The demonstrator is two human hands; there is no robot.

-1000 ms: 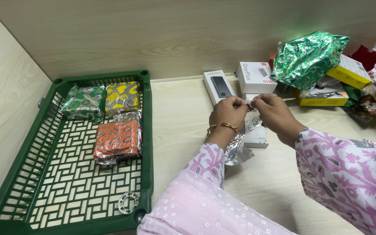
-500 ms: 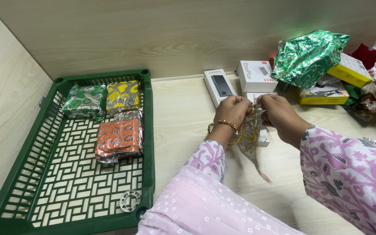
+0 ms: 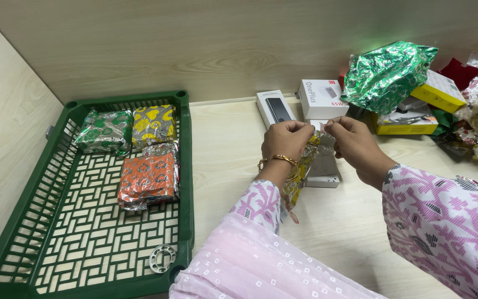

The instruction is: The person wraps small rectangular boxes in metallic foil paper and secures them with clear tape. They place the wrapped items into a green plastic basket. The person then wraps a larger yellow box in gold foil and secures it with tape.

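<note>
Three foil-wrapped parcels (image 3: 139, 152) already lie in the green plastic basket (image 3: 186, 182) — your left hand (image 3: 286, 138) and right hand (image 3: 349, 138) both pinch crinkled gold patterned foil (image 3: 300, 177) above the pale wooden surface (image 3: 233, 160), unwrapped boxes (image 3: 319, 99) waiting behind.

There is a single view, from a camera worn on the person's head, looking steeply down and forward over the desk (image 3: 338, 232) toward the wooden back wall. It sits close: the person's own sleeves fill the lower edge, and the green basket (image 3: 186, 182) is cut off at the bottom left corner. Taking the basket as landmark, the left hand (image 3: 286, 139) and right hand (image 3: 355, 141) lie to its right near mid-frame, with a heap of boxes and foil farther right, reaching the frame's edge.
</note>
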